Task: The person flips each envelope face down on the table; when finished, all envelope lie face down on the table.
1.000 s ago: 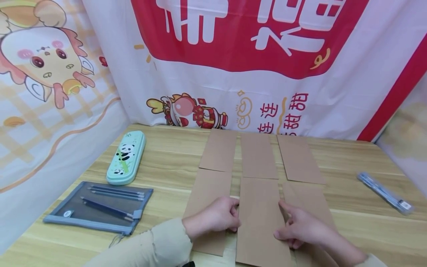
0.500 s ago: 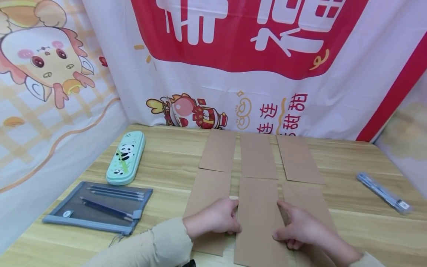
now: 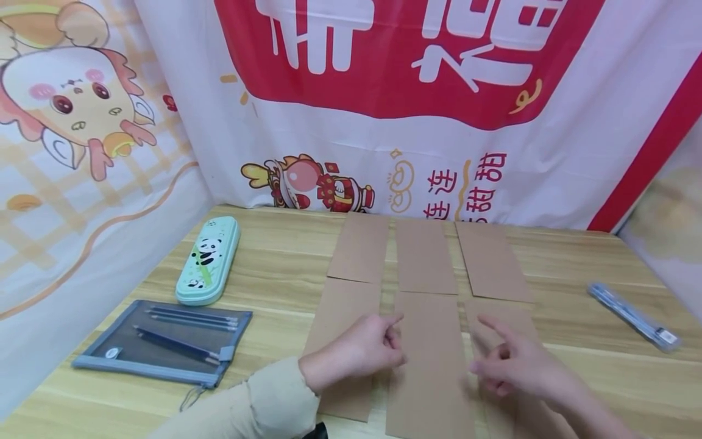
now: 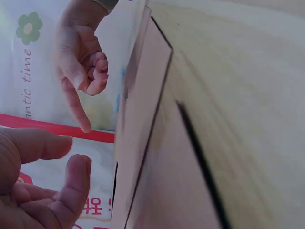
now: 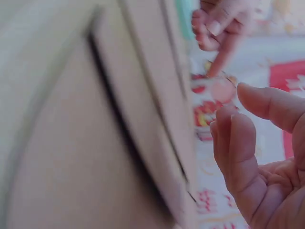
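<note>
Flat brown cardboard rectangles lie in two rows on the wooden table. My left hand hovers over the gap between the front left piece and the front middle cardboard piece, holding nothing. Over the front right piece hangs my right hand, also with nothing in it. Both index fingers point forward while the other fingers curl loosely. In the left wrist view, a gap shows between thumb and fingers of the left hand. The right wrist view shows the right hand apart from the cardboard.
Three cardboard pieces form the back row, including the back middle one. A mint panda pencil case and a mesh pouch with several pencils on it lie left. A slim blue pack lies right. Printed cloth hangs behind.
Both hands have let go of the front middle cardboard piece's side edges and lifted. The right hand has shifted right, the left slightly forward. Earlier, that piece slid a little left.
</note>
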### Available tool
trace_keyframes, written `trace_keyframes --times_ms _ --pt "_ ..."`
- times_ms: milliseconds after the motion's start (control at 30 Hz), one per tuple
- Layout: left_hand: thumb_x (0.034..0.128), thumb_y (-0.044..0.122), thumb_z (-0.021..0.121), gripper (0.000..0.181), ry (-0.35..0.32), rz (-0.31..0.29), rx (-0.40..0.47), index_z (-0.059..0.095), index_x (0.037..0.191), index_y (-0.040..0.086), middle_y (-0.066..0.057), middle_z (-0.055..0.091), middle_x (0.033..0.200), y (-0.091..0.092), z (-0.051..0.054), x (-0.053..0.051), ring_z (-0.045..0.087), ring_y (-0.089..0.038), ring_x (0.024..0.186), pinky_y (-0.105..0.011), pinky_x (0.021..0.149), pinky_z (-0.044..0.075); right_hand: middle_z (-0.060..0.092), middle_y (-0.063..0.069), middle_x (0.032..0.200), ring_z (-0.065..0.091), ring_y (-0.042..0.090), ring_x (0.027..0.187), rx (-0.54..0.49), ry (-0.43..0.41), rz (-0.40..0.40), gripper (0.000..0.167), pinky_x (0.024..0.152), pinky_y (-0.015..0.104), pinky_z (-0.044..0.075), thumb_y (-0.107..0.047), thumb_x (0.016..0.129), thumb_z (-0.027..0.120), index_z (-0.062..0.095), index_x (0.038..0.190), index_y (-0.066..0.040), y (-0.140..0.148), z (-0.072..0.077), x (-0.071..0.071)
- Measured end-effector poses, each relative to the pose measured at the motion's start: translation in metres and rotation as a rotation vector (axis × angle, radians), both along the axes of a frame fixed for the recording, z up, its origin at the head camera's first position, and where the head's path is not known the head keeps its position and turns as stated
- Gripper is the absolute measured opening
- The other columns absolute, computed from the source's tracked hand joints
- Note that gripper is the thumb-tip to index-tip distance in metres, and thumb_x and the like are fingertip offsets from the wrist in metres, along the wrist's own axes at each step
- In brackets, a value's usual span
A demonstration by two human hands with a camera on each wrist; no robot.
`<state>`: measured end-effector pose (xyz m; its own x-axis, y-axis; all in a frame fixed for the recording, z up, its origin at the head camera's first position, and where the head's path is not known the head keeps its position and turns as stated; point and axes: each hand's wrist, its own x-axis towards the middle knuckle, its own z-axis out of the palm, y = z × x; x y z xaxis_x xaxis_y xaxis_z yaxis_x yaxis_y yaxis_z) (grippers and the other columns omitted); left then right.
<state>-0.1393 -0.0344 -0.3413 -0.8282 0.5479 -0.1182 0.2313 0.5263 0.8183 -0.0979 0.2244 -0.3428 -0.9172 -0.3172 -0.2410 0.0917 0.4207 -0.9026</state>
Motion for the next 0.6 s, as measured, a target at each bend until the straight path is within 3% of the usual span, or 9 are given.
trace_keyframes --times_ms 100,267,467,600 --pt "0.0759 0.005 0.070 0.067 -0.020 -0.032 0.117 0.041 0.136 -0.004 0.000 0.059 0.083 0.008 0.002 -0.002 0.054 -0.004 0.070 -0.014 0.064 0.047 0.058 0.007 0.076 0.058 0.015 0.066 0.006 0.008 -0.027 0.085 0.059 0.031 0.054 -0.015 0.086 0.063 0.004 0.144 0.008 0.019 0.008 -0.001" --pt "0.0784 0.005 0.068 0.060 -0.111 -0.066 0.272 0.046 0.133 0.001 -0.008 0.062 0.105 0.027 0.002 -0.003 0.058 -0.004 0.085 -0.015 0.076 0.048 0.056 0.013 0.101 0.059 0.011 0.085 0.077 -0.020 -0.103 0.076 0.073 0.030 0.055 -0.021 0.091 0.057 0.010 0.144 0.005 0.053 0.012 -0.001" --pt "0.0820 0.004 0.065 0.056 -0.275 -0.030 0.421 0.045 0.134 0.002 -0.009 0.057 0.124 0.055 -0.002 -0.003 0.058 -0.009 0.102 -0.022 0.088 0.048 0.042 0.031 0.128 0.058 0.002 0.096 0.078 -0.048 -0.133 0.070 0.081 0.031 0.054 -0.023 0.096 0.050 0.009 0.144 0.007 0.088 0.004 0.003" --pt "0.0820 0.001 0.064 0.054 -0.329 0.007 0.492 0.045 0.133 -0.001 -0.013 0.054 0.129 0.069 -0.008 -0.003 0.059 -0.016 0.107 -0.026 0.091 0.049 0.034 0.036 0.135 0.058 0.003 0.099 0.098 -0.115 -0.169 0.073 0.084 0.032 0.053 -0.027 0.096 0.048 0.005 0.144 0.008 0.100 0.000 0.005"
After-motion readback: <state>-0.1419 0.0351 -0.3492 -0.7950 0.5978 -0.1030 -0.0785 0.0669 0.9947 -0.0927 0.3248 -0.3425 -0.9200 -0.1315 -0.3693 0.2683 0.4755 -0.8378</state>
